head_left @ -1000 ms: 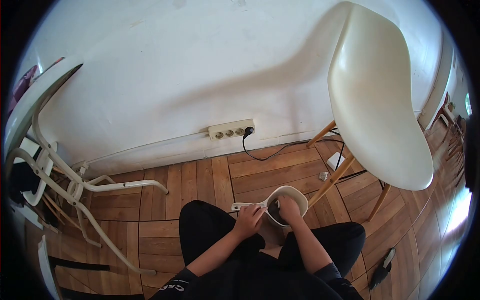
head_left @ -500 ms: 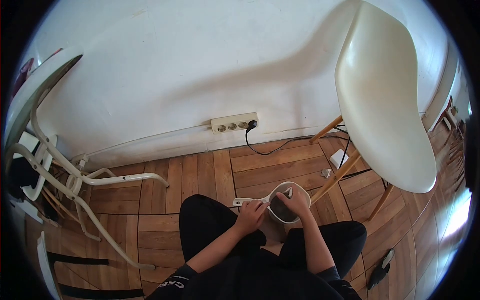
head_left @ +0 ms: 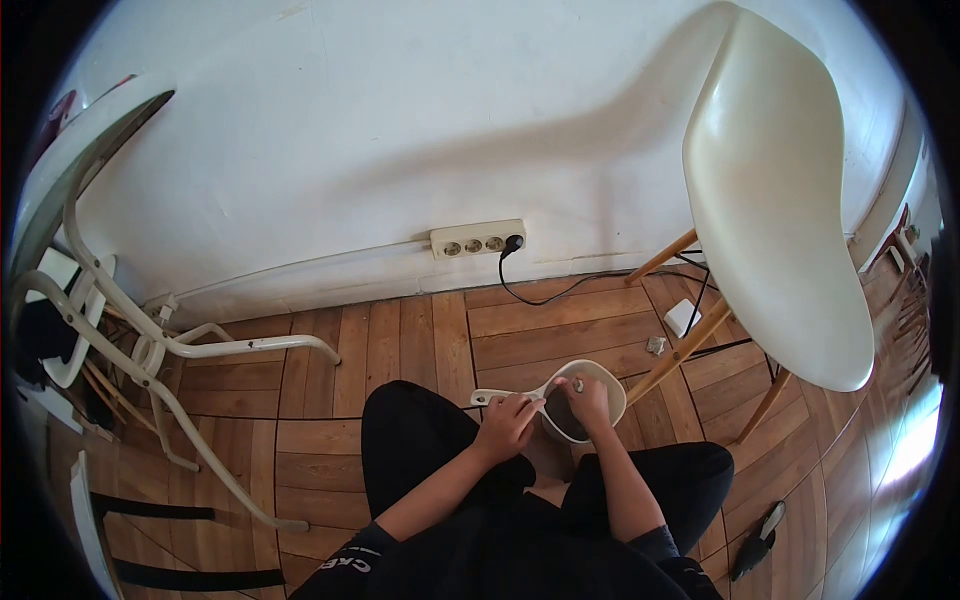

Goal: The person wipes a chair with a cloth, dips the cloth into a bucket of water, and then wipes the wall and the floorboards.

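Note:
A white pot-like container [head_left: 616, 405] with a long white handle sits between the person's crossed legs; its inside looks grey. My left hand [head_left: 508, 425] is closed round the handle [head_left: 482, 397] close to the rim. Over the container's opening is my right hand [head_left: 588, 400], its fingers closed on a small light object [head_left: 578, 384] too small to name. The bottom of the container is partly hidden by my right hand.
A cream chair [head_left: 770, 200] with wooden legs stands at the right. On the wall is a socket strip [head_left: 473, 242] with a black cable. A white box [head_left: 682, 318], a crumpled scrap [head_left: 655, 345] and a dark shoe [head_left: 755, 545] lie on the floor. Metal table legs [head_left: 250, 345] stand left.
My right hand has shifted slightly left over the container, showing more of its right rim. The whole view has moved slightly. My left hand keeps its place at the handle.

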`<state>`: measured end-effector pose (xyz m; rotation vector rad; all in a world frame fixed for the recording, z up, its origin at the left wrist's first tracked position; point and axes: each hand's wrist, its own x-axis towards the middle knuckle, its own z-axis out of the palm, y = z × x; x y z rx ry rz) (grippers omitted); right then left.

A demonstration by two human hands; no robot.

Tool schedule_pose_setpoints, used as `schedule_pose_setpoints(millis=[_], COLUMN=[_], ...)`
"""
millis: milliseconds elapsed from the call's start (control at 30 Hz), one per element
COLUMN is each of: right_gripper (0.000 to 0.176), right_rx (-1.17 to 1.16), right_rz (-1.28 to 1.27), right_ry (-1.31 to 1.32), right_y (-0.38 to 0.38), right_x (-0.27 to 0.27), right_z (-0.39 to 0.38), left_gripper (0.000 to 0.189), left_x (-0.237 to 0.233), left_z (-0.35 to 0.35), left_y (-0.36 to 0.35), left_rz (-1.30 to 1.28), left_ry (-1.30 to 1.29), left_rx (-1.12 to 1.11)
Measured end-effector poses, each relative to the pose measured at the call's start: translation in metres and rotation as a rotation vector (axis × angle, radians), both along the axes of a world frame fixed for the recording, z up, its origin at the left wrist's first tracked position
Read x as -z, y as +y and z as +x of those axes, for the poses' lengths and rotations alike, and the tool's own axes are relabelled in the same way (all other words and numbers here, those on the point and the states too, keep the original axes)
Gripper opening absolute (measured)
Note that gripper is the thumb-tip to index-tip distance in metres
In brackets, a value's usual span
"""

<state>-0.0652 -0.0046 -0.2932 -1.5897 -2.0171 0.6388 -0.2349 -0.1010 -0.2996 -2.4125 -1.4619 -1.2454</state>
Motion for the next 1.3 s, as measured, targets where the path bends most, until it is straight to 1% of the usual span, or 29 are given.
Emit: schedule_pose_setpoints(millis=[33, 100, 200, 300, 400, 433, 500, 567, 600, 667, 700, 767, 833, 900, 933, 967, 1000, 1100, 1200, 1300], right_gripper=[0.052, 0.053, 0.053, 0.051, 0.05, 0.05, 0.048, 0.047, 0.046, 0.045, 0.045, 0.045, 0.045, 0.044, 0.044, 0.044, 0.044, 0.045, 0.045, 0.044], right_rx=[-0.001, 0.003, -0.019, 0.04, 0.08, 0.077, 0.054, 0.055, 0.067, 0.052, 0.045, 0.026, -0.003, 0.005, 0.009, 0.006, 0.001, 0.027, 0.039, 0.051], right_rz=[0.001, 0.083, 0.056, 0.065, 0.068, 0.068, 0.187, 0.175, 0.162, 0.153, 0.158, 0.162, 0.148, 0.137, 0.134, 0.188, 0.242, 0.226, 0.262, 0.274], right_ry=[-0.001, 0.088, 0.158, 0.114, 0.127, 0.127, 0.323, 0.288, 0.25, 0.243, 0.239, 0.231, 0.216, 0.286, 0.286, 0.211, 0.137, 0.197, 0.162, 0.189], right_y=[0.001, 0.002, -0.002, -0.004, -0.006, -0.009, -0.015, -0.023, -0.025, -0.017, -0.012, -0.015, -0.016, -0.016, -0.015, -0.013, -0.01, -0.018, -0.011, -0.011], right_x=[0.005, 0.015, 0.008, 0.006, 0.001, -0.006, -0.02, -0.053, -0.061, -0.032, -0.017, -0.03, -0.043, -0.055, -0.038, -0.009, 0.006, -0.033, -0.016, 0.0], right_z=[0.0, -0.001, -0.001, -0.002, -0.003, -0.003, -0.005, -0.005, -0.006, -0.005, -0.001, -0.008, -0.009, -0.009, -0.005, 0.0, 0.002, -0.003, 0.003, 0.005], left_gripper=[0.036, 0.036, 0.036, 0.037, 0.037, 0.037, 0.037, 0.037, 0.036, 0.035, 0.034, 0.034, 0.034, 0.034, 0.035, 0.035, 0.035, 0.035, 0.035, 0.034], left_x=[0.0, 0.001, 0.0, -0.004, -0.003, -0.004, -0.005, -0.005, -0.003, -0.001, 0.0, -0.004, -0.004, -0.005, -0.006, -0.005, -0.003, -0.006, -0.002, -0.005], left_z=[0.0, 0.0, 0.0, 0.0, 0.0, 0.0, 0.0, 0.0, -0.001, 0.0, 0.0, 0.0, 0.001, 0.0, 0.0, 0.001, 0.001, 0.001, 0.002, -0.002], left_y=[0.0, 0.0, 0.0, -0.001, -0.002, -0.002, -0.002, -0.001, -0.001, -0.003, -0.002, 0.003, -0.001, -0.003, -0.002, -0.001, 0.0, 0.006, 0.0, 0.005], left_rz=[0.008, 0.001, 0.002, 0.008, 0.008, 0.01, 0.009, 0.005, -0.019, -0.052, -0.022, 0.01, -0.05, -0.062, -0.055, -0.054, -0.059, -0.054, -0.059, -0.053], left_ry=[-0.002, -0.008, -0.011, -0.007, 0.002, 0.008, 0.007, 0.005, -0.006, -0.019, -0.023, -0.023, -0.054, -0.068, -0.079, -0.079, -0.082, -0.11, -0.13, -0.125], left_rx=[-0.001, -0.001, 0.002, 0.002, -0.006, -0.014, -0.021, -0.034, -0.034, -0.031, -0.028, -0.019, -0.038, -0.039, -0.037, -0.031, -0.03, -0.05, -0.055, -0.049])
